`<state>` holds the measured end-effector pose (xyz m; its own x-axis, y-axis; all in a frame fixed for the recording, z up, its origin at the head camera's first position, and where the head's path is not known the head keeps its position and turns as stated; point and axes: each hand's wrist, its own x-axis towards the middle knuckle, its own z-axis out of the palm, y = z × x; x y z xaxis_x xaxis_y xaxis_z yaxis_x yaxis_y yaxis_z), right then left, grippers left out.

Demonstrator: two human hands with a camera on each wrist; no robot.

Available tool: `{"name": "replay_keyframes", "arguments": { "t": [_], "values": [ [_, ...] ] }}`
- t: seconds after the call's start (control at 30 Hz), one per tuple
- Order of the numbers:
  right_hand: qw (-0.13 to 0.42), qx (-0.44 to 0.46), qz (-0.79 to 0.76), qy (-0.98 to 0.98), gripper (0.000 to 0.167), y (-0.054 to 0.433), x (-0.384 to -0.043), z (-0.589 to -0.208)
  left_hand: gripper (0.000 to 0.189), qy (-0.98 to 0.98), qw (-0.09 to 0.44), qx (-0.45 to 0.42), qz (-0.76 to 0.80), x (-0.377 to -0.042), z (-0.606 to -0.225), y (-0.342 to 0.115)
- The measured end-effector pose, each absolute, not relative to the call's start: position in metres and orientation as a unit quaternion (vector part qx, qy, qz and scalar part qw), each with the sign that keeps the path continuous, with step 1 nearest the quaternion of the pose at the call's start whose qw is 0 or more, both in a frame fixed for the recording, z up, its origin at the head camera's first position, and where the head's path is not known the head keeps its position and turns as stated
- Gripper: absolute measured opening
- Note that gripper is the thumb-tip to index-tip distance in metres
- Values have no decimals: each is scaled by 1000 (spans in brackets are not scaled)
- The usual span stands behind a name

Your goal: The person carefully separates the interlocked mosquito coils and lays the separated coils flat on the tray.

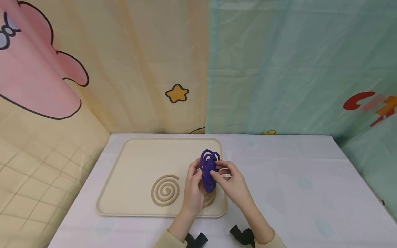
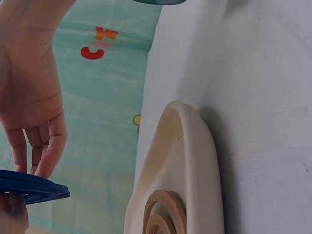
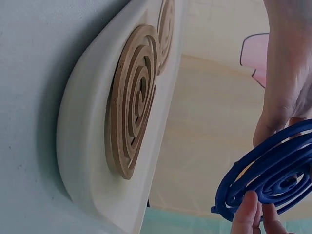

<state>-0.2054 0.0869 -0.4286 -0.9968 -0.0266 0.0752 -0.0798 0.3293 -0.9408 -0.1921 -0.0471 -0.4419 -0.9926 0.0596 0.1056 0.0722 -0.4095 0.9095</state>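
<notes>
Fingers of both hands pinch the upright purple coil between them above the tray.

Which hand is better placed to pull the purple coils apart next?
Right, likely. The right hand pinches the purple coil near its upper middle with free fingertips, while the left hand braces its edge from the side, over the tray. Hedged: both hold it.

Purple coil, tan coil, cream tray, white cloth
</notes>
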Motion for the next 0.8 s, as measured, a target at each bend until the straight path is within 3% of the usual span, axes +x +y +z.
{"name": "replay_keyframes", "arguments": {
  "t": [0.2, 0.57, 0.8],
  "values": [
    [-6, 12, 592, -806, 38, 85, -209, -429, 48, -585, 24, -74, -807, -189, -447, -49],
    [57, 69, 577, -812, 44, 82, -208, -435, 57, -577, -42, -68, -813, -199, -438, -65],
    [111, 139, 522, -834, 45, 83, -204, -440, 50, -592, -57, -37, -803, -201, -432, -66]
  ]
}}
